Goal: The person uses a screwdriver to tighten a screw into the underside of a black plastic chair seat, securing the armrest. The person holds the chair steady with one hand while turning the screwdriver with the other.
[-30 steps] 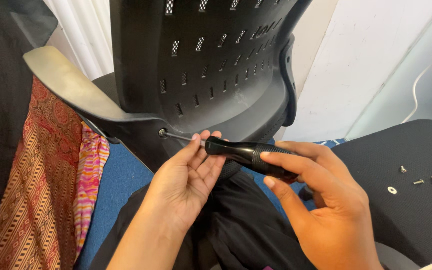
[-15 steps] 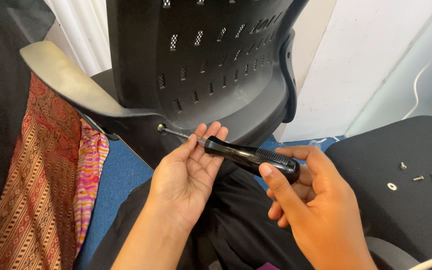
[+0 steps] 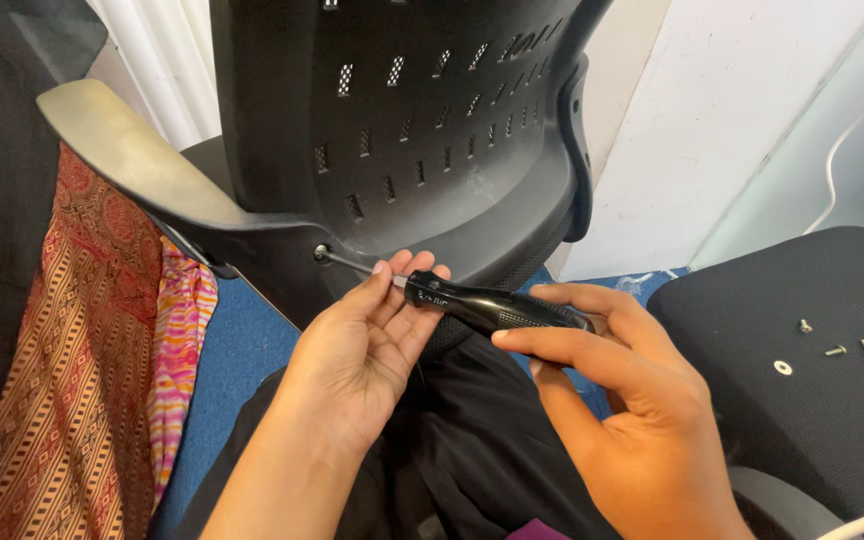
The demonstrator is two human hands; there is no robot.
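A black perforated chair back [image 3: 422, 120] with a grey armrest [image 3: 122, 160] fills the upper middle. A black-handled screwdriver [image 3: 492, 305] points left, its metal shaft reaching a screw [image 3: 322, 253] low on the chair back. My right hand [image 3: 632, 420] grips the rear of the handle with thumb and fingers. My left hand [image 3: 367, 345] cups the front of the handle, fingertips touching it near the shaft.
A black seat cushion [image 3: 822, 400] lies at the right with loose screws [image 3: 837, 350] and a washer [image 3: 782, 367] on it. Patterned orange and pink cloth [image 3: 102, 380] hangs at the left over a blue floor [image 3: 237, 350]. A white wall stands behind.
My right hand has shifted its fingers along the handle, turning it. The screwdriver tip stays at the screw and my left hand holds its place.
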